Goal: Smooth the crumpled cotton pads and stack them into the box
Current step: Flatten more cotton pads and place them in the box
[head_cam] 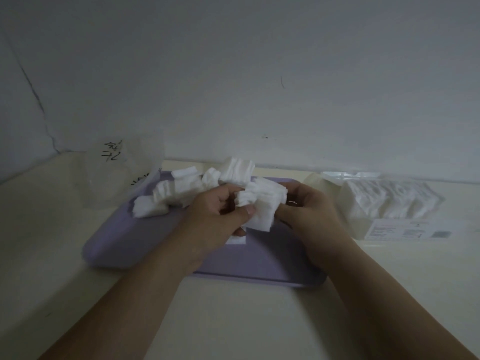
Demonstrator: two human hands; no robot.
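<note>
Both hands pinch a cotton pad between them

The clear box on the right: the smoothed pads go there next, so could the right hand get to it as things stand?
Probably yes: the clear box sits just beside the right hand, with nothing between them, though that hand is busy holding cotton pads.

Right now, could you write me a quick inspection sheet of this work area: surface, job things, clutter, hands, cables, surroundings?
Surface: pale tabletop; a lilac tray lies on it.
Job's things: loose crumpled cotton pads heaped at the tray's far side; one flat pad on the tray; clear box at right, already holding pads.
Clutter: plastic bag with black writing, far left.
Hands: left hand and right hand together grip a bunch of pads above the tray.
Cables: nothing seen.
Surroundings: plain wall, a few marks.
</note>
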